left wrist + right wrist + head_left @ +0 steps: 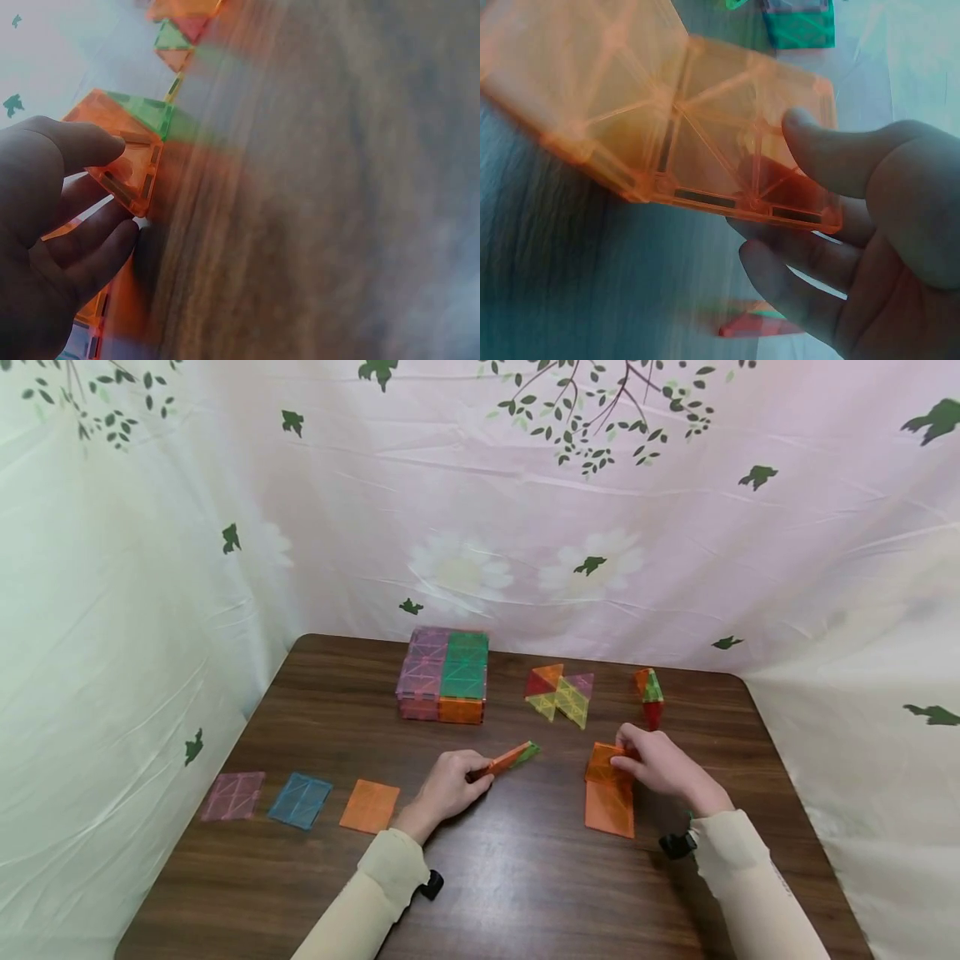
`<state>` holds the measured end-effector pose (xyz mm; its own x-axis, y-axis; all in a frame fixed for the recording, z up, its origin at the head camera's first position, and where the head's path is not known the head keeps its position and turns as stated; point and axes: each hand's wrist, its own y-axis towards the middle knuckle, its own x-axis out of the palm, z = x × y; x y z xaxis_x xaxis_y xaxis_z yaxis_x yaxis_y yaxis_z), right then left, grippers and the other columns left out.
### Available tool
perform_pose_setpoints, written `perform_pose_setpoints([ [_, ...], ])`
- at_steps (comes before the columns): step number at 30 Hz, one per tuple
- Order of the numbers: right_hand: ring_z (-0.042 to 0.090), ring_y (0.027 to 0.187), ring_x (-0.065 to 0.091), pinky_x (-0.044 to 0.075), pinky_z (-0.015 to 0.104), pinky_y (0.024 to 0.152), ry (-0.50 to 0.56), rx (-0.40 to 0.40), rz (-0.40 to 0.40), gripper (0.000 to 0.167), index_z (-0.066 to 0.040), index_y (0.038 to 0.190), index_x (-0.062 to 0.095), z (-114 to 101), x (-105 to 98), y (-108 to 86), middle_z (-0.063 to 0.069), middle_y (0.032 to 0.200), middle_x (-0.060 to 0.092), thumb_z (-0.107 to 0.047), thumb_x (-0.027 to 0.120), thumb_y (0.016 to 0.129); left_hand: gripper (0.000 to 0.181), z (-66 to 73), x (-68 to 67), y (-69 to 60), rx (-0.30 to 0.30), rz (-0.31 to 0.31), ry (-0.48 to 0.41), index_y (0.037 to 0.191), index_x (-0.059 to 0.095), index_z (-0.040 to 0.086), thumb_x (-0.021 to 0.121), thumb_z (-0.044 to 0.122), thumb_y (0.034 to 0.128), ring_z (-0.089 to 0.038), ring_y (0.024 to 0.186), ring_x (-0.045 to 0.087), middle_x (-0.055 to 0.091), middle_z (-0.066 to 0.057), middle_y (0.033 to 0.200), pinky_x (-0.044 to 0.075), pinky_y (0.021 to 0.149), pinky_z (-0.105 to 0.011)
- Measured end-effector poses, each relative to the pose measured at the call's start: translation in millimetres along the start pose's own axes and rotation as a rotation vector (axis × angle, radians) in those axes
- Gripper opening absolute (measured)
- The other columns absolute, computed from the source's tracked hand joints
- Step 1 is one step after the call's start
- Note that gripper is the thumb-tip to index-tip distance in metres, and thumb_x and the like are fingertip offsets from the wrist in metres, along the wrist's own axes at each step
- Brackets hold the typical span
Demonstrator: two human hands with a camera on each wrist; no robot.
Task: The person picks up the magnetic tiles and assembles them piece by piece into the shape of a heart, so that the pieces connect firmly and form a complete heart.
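Between thumb and fingers, my left hand (450, 783) pinches an orange magnetic tile (502, 762) that stands tilted over the table. A green triangular tile (148, 112) adjoins its far side in the left wrist view. Over at the right, my right hand (663, 766) grips the upper orange square tile (712, 112), thumb on one face and fingers behind. Edge to edge with that tile is another orange tile (609, 810), angled down toward me. Beyond the right hand stands a small upright group of orange, green and red tiles (653, 687).
A box-shaped stack of purple, green and orange tiles (465, 664) stands at the back. Several triangular tiles (572, 700) lie flat beside it. Along the left lie a pink square (233, 796), a blue square (301, 800) and an orange square (370, 806). Printed curtains surround the dark wooden table (517, 893).
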<state>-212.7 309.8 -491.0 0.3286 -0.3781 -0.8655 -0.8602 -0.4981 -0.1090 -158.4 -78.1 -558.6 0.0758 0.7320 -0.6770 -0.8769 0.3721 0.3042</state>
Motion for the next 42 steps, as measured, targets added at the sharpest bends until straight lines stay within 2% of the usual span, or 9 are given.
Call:
perform_pose_setpoints([
  [3,0.014,0.071,0.054,0.05,0.031,0.063,-0.002,-0.014,0.006,0.023,-0.009,0.11,0.058,-3.2,0.3,3.7,0.001,0.088,0.063,-0.014,0.077,0.097,0.021,1.5,0.7,-0.4,0.0,0.003,-0.002,0.113,0.082,0.006,0.081,0.009,0.0923,-0.015,0.086,0.073,0.078,-0.005,0.101,0.061,0.074,-0.031],
  [7,0.016,0.078,0.059,0.057,0.035,0.072,-0.015,-0.014,-0.051,0.038,-0.005,0.12,0.06,-3.7,5.5,8.1,0.004,0.098,0.068,-0.016,0.083,0.092,0.02,1.7,1.1,-0.9,-0.007,0.006,-0.006,0.113,0.082,0.007,0.081,0.009,0.0924,-0.015,0.086,0.073,0.078,-0.004,0.101,0.061,0.074,-0.031],
  [11,0.015,0.074,0.055,0.052,0.033,0.067,-0.068,-0.019,-0.105,0.038,-0.002,0.116,0.061,-4.9,15.1,11.5,0.002,0.089,0.064,-0.018,0.084,0.091,0.02,1.7,1.4,-1.6,-0.011,0.006,-0.013,0.112,0.082,0.006,0.081,0.009,0.0927,-0.015,0.086,0.073,0.077,-0.005,0.101,0.061,0.074,-0.032],
  [14,0.016,0.07,0.052,0.05,0.033,0.063,-0.122,-0.007,-0.105,0.039,-0.001,0.115,0.061,-9.6,19.9,12.9,0.002,0.084,0.061,-0.015,0.085,0.088,0.021,2.2,1.7,-2.1,-0.014,0.002,-0.017,0.113,0.082,0.006,0.08,0.009,0.0932,-0.015,0.087,0.073,0.077,-0.005,0.102,0.061,0.074,-0.032],
  [19,0.019,0.068,0.055,0.054,0.035,0.062,-0.19,0.027,-0.092,0.045,-0.004,0.114,0.061,-19.7,22.4,15.1,0.003,0.084,0.063,-0.013,0.089,0.08,0.021,3.0,2.5,-2.5,-0.023,0.002,-0.025,0.114,0.081,0.006,0.08,0.01,0.0935,-0.015,0.087,0.073,0.077,-0.005,0.103,0.061,0.074,-0.032],
  [22,0.019,0.067,0.055,0.054,0.034,0.061,-0.191,0.058,-0.084,0.046,-0.005,0.113,0.061,-21.8,21.9,14.9,0.002,0.082,0.062,-0.015,0.091,0.08,0.021,2.9,3.3,-3.0,-0.026,0.003,-0.023,0.114,0.082,0.006,0.08,0.01,0.0935,-0.015,0.086,0.073,0.077,-0.005,0.103,0.061,0.074,-0.032],
  [29,0.018,0.069,0.057,0.057,0.035,0.063,-0.193,0.084,-0.042,0.061,-0.003,0.12,0.06,-17.8,19.1,13.3,0.003,0.085,0.065,-0.028,0.096,0.077,0.021,3.6,4.2,-4.8,-0.032,-0.001,-0.024,0.115,0.081,0.006,0.08,0.01,0.0938,-0.013,0.084,0.072,0.076,-0.004,0.101,0.059,0.072,-0.029],
  [36,0.017,0.061,0.052,0.05,0.035,0.054,-0.268,0.092,0.001,0.074,-0.006,0.115,0.056,-13.5,20.9,15.1,0.0,0.074,0.057,-0.047,0.098,0.069,0.021,4.2,5.1,-5.9,-0.041,-0.007,-0.033,0.114,0.081,0.007,0.08,0.01,0.094,-0.013,0.082,0.071,0.076,-0.003,0.1,0.059,0.071,-0.029],
  [42,0.015,0.061,0.053,0.048,0.033,0.054,-0.197,-0.063,0.147,0.048,-0.005,0.11,0.056,-21.9,28.1,21.3,0.003,0.076,0.06,-0.023,0.092,0.083,0.021,6.4,4.4,-5.5,-0.044,-0.009,-0.027,0.115,0.081,0.006,0.079,0.01,0.0944,-0.013,0.082,0.071,0.076,-0.003,0.1,0.059,0.072,-0.028],
])
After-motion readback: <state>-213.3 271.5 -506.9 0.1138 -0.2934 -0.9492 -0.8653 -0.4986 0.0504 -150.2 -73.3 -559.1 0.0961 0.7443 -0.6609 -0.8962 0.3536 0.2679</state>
